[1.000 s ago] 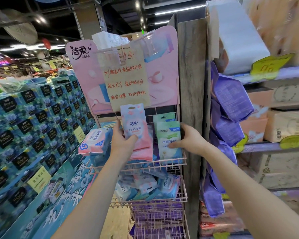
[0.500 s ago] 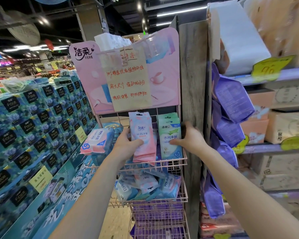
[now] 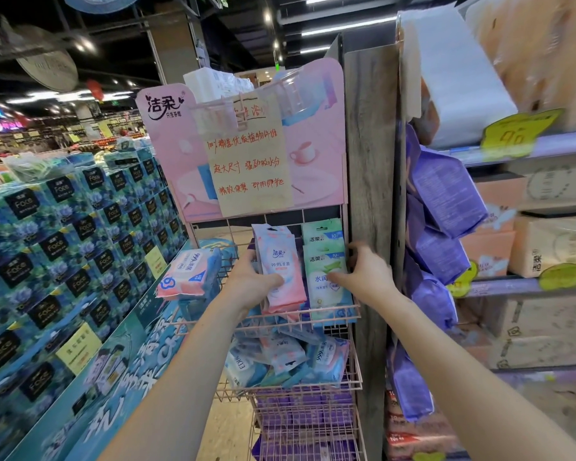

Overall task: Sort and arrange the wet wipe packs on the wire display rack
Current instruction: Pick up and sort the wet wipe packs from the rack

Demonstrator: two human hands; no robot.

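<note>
— What hems in the rack (image 3: 358,377)?
— A wooden post (image 3: 369,161) tight on its right, a handwritten sign (image 3: 246,161) above.
— The packs?
— Upright in its top basket (image 3: 313,316): left hand (image 3: 246,281) grips the pink pack (image 3: 280,271), right hand (image 3: 366,277) pinches the green pack (image 3: 325,281).

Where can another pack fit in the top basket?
Left of the pink packs the left hand grips, before the big pack on the edge, the top basket looks free. Right is crowded: green packs, the right hand on them. The basket below is heaped.

two hands (image 3: 251,282) (image 3: 368,277), two green packs (image 3: 326,284) (image 3: 321,229)
</note>
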